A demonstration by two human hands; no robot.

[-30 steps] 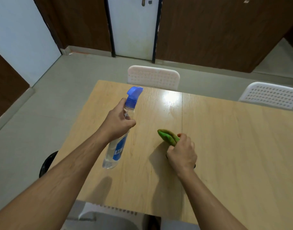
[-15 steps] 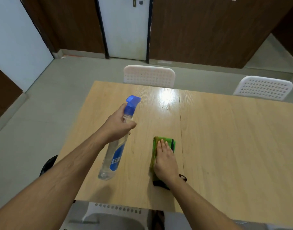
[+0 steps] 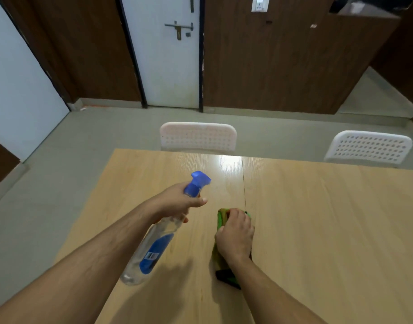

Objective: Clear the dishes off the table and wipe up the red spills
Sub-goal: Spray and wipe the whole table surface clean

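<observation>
Left hand [image 3: 177, 203] grip clamped on spray bottle [image 3: 151, 249] | right hand [image 3: 234, 237] presses green cloth [image 3: 220, 220] onto worktop [image 3: 317, 218] | no dishes or red spills visible; wiping likely near done

Both forearms are bare to the frame's near edge, with no sleeves. The left hand [image 3: 177, 203] and right hand [image 3: 234, 237] wear no gloves.

Counting it off: one counter [image 3: 317, 218] of pale wood, two white perforated chairs [image 3: 198, 136] [image 3: 368, 147] behind it, one spray bottle [image 3: 154, 246] with a blue head, one green cloth [image 3: 222, 218], two hands [image 3: 177, 202] [image 3: 234, 237], one white door [image 3: 163, 66], one wall socket [image 3: 260, 3].
</observation>
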